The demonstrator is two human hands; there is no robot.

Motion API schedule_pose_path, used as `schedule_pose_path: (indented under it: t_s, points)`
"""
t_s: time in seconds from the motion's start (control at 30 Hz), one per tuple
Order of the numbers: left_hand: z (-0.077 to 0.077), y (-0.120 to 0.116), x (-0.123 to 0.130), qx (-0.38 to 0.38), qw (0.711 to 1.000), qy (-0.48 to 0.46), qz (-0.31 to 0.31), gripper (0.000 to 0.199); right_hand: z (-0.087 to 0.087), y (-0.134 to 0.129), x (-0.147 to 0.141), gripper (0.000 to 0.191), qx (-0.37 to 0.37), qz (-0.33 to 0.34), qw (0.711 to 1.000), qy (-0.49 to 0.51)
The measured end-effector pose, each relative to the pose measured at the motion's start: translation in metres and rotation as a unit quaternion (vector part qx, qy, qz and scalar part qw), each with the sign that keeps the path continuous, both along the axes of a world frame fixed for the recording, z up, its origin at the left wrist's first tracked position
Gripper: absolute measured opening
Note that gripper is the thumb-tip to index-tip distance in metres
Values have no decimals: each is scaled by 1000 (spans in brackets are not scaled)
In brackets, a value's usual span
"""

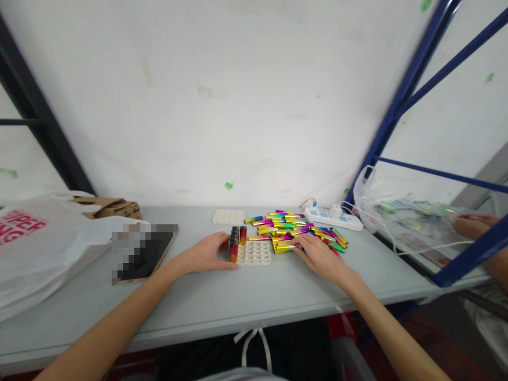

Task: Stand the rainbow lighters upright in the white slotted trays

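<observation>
A cream tray with rows of holes (254, 253) lies on the table; black-topped red lighters (234, 247) stand upright along its left side. My left hand (206, 255) is curled around the tray's left end, thumb along the near edge and fingers behind the lighters. To the right of the tray spreads a pile of shiny multicoloured metallic tubes (283, 225), gold, pink, green and blue. My right hand (320, 256) is over the pile's near edge, its bent fingertips on a gold tube (283, 248). The fingertips' exact hold is partly hidden.
A second cream tray (229, 216) lies near the wall. A white power strip (333, 217) with cables sits behind the pile. On the left are a dark phone-like device (148, 255), a white plastic bag (51, 243) and cardboard (115, 207). Another person's hand (474, 226) shows beyond the blue frame (400, 111).
</observation>
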State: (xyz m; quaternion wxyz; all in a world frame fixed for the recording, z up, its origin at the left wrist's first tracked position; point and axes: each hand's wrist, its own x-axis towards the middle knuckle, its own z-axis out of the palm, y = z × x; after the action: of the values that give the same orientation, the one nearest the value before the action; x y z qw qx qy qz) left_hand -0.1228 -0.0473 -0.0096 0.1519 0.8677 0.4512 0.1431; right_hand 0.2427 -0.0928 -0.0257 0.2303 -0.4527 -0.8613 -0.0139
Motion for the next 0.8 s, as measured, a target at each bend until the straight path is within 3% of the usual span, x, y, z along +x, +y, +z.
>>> schedule_pose_path:
  t_s: [0.2,0.37,0.47,0.57,0.67,0.8]
  points:
    - [-4,3,-2,6,1000,-6,-1,61,32,25,-11,27,-91,39,984,151]
    - [-2,2,-1,3,1000,-2,0,63,45,69,-39,39,-155,70,928,332]
    - [0,1,0,-1,1000,4,1,62,41,86,-59,44,-194,84,871,443]
    - [-2,2,-1,-3,1000,-3,0,62,31,87,-76,44,-257,135,802,523]
    - [-5,3,-2,0,1000,-6,0,64,20,79,-87,42,-283,169,773,542]
    - [-6,4,-2,1,1000,0,-2,64,11,73,-96,49,-345,136,743,557]
